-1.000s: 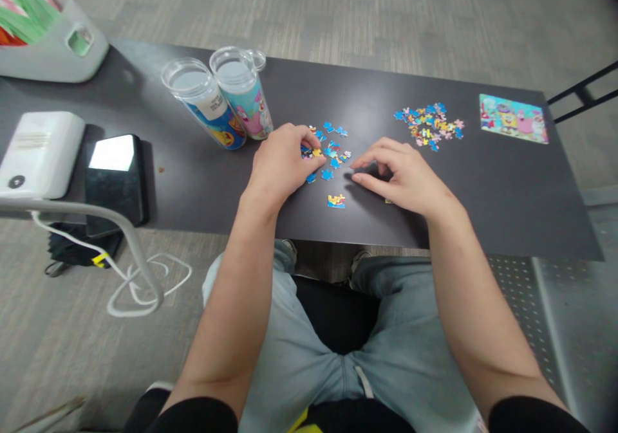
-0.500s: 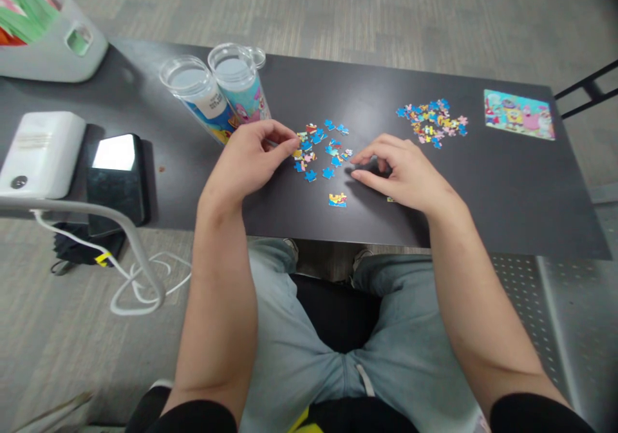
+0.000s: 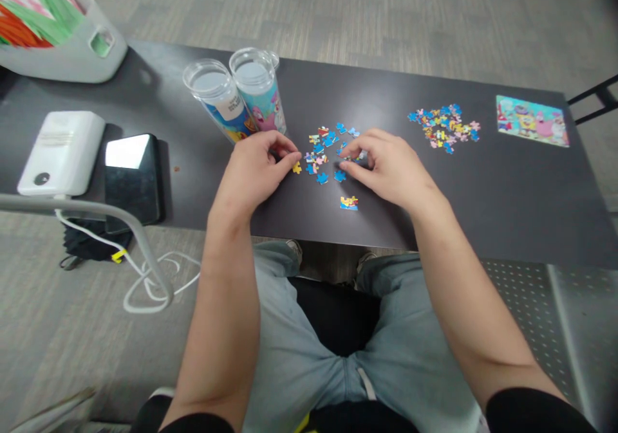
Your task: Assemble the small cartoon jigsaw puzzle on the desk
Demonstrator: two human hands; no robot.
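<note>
Close to the table's middle, my left hand (image 3: 263, 169) has thumb and forefinger together at a small yellow puzzle piece (image 3: 297, 168), left of a loose group of mostly blue puzzle pieces (image 3: 322, 178). My right hand (image 3: 389, 166) hovers at the group's right side, thumb and forefinger apart, its fingertips over several pieces and partly hiding them. Nothing shows in its grasp. Nearer to me lies a small joined section of puzzle (image 3: 349, 203), yellow with a blue lower edge.
A second pile of puzzle pieces (image 3: 447, 126) and a cartoon picture card (image 3: 532, 121) lie to the right. Two clear-topped canisters (image 3: 224, 108) stand behind my left hand. Leftward are a black phone (image 3: 132, 185), a white device (image 3: 60, 153) and a white bin (image 3: 103, 66).
My right hand has moved left over the group's right side. The yellow piece at my left fingertips now sits apart from the group. The whole view has shifted slightly.
</note>
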